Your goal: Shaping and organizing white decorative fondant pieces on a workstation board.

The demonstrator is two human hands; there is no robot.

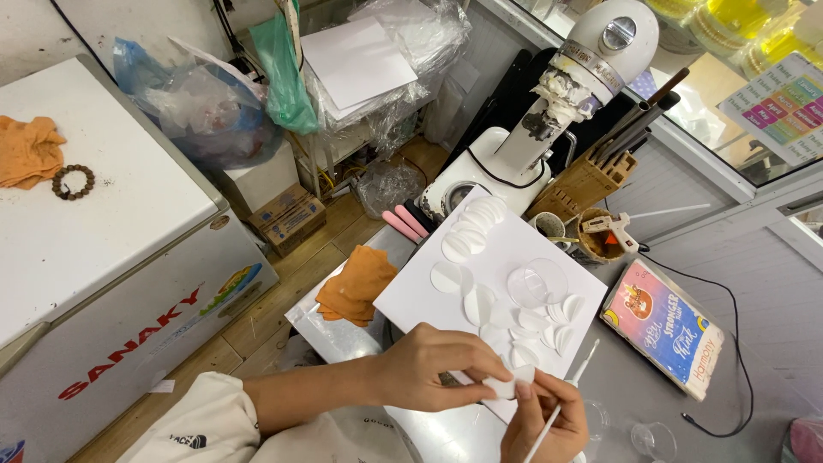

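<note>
Small white disc [506, 386], pinched at its edge between thumb and fingertips of the left hand [437, 369]. Thin, pale, slightly translucent, round; looks very light and brittle or easily creased, so an edge grip with light pressure seems the safe hold, never across the face. It sits at the near edge of the white board [411, 296], at about 6 o'clock on it.

Right hand [549, 420] is closed around a thin white brush [570, 386], pencil-style, tip pointing up toward 1 o'clock, index finger touching the disc.

More discs [471, 231] like it lie on the board: an overlapping row at 12 o'clock, loose ones through the middle, a cluster just above the hands. A clear round lid [537, 283] rests at 3 o'clock among them.

Beyond the board: stand mixer [549, 111] at 12 o'clock, knife block [583, 184] and glue gun [610, 230] at 1 to 2 o'clock, colourful box [664, 330] at 3 o'clock, orange cloth [356, 287] at 9 o'clock, white chest freezer [94, 231] far at 9 o'clock.
</note>
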